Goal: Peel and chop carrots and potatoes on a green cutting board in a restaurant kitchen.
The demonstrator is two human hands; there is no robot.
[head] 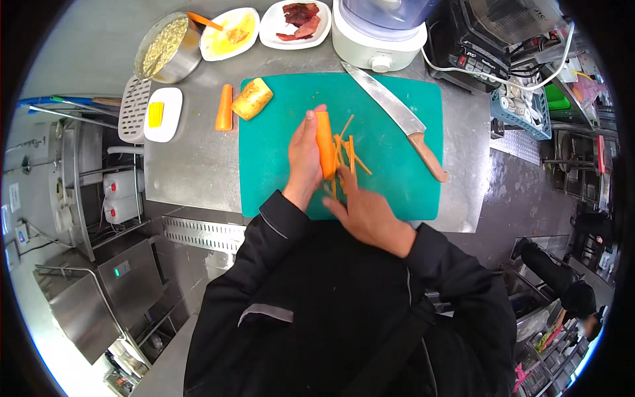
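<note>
My left hand [303, 154] holds a thick orange carrot [325, 144] lengthwise above the green cutting board [278, 193]. At the carrot's lower end, my right hand [369, 213] is closed around a small tool, largely hidden and blurred by motion, that looks like a peeler. Thin carrot peelings [351, 154] lie on the board just right of the carrot. A chef's knife [384, 97] with a wooden handle rests diagonally on the board's right side. By the upper left corner, a cut chunk of a yellow-brown root vegetable [253, 99] lies partly on the board, next to another carrot piece [224, 108].
Along the back of the steel table [198, 173] stand a steel pot [181, 57], a plate with yellow liquid [211, 47], a plate of dark red meat [320, 37] and a white appliance [347, 44]. A corn piece [156, 114] sits on a plate at left. Another person [560, 283] is at right.
</note>
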